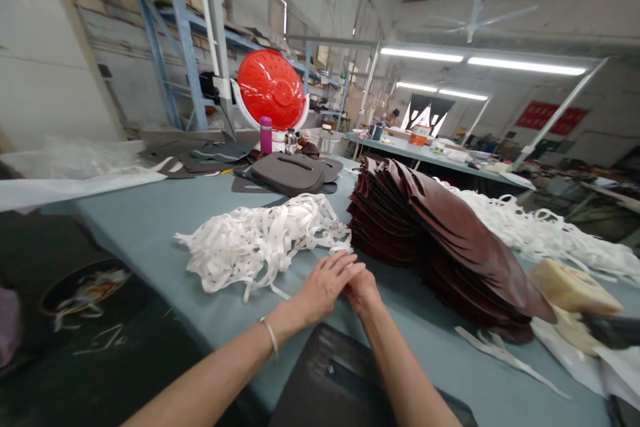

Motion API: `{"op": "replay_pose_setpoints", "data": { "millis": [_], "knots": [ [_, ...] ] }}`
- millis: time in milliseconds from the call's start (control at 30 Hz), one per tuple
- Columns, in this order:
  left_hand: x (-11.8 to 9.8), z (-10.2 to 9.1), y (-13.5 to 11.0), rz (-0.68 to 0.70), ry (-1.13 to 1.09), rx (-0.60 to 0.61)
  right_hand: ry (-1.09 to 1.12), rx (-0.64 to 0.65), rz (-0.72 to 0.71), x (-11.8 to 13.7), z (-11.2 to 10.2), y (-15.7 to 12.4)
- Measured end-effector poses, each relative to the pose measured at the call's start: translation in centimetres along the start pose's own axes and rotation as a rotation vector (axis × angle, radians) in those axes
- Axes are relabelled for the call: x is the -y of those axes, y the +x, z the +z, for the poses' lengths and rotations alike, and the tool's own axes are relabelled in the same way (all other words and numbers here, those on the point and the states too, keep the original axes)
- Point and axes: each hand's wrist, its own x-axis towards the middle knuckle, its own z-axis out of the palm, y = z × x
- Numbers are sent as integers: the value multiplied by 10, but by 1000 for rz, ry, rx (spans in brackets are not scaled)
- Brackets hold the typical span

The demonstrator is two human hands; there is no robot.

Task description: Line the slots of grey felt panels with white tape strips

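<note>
My left hand [325, 285] and my right hand [363, 289] meet over the table, beside a tangled heap of white strips [260, 240]. The left fingers are held together and bent across the right hand's fingers. My right hand is closed, its fingertips mostly covered by the left. Whatever lies between the fingers is hidden. Just beyond the fingertips is the heap's right end. To the right leans a tall stack of dark brown leather-like pieces [450, 227]. Below my wrists lies a dark flat panel with a slot [325, 387].
Grey padded pieces [287, 172], a purple bottle [265, 135] and a red round fan-like object [273, 89] stand farther back. On the right are more white strips [540, 227] and a yellowish block [575, 285]. The blue-green table's [145, 227] left edge drops to a dark floor.
</note>
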Motion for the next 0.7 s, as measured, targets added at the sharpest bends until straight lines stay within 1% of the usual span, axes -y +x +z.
{"op": "replay_pose_setpoints", "data": {
  "millis": [33,100,167,233,300,333,367,400,433,500,567,600,633,667,700],
  "knots": [
    [8,6,13,36,70,61,-24,10,9,-2,-6,-8],
    [29,14,32,17,153,126,-91,37,42,-4,-27,-33],
    [51,19,43,-57,163,124,-154,57,87,-4,-59,-63],
    [69,20,46,-125,152,107,-207,67,130,-3,-96,-95],
    [78,19,48,-169,133,84,-269,68,152,-1,-129,-123],
    [78,18,49,-185,121,67,-303,66,150,0,-143,-135],
    [73,16,50,-201,108,46,-337,61,140,1,-153,-144],
    [64,15,51,-215,97,21,-366,52,127,2,-160,-151],
    [50,13,52,-228,90,-8,-387,45,109,3,-163,-155],
    [11,8,51,-233,80,-69,-429,66,67,4,-159,-159],
    [-34,3,46,-163,47,-87,-466,120,10,5,-147,-159],
    [-54,1,42,-38,-52,-46,-485,139,-23,6,-140,-159],
    [-71,-1,37,96,-156,63,-503,139,-52,5,-136,-159],
    [-83,-4,31,159,-221,163,-521,114,-71,4,-134,-160],
    [-90,-8,24,173,-269,238,-542,70,-79,2,-136,-162]
  ]
}}
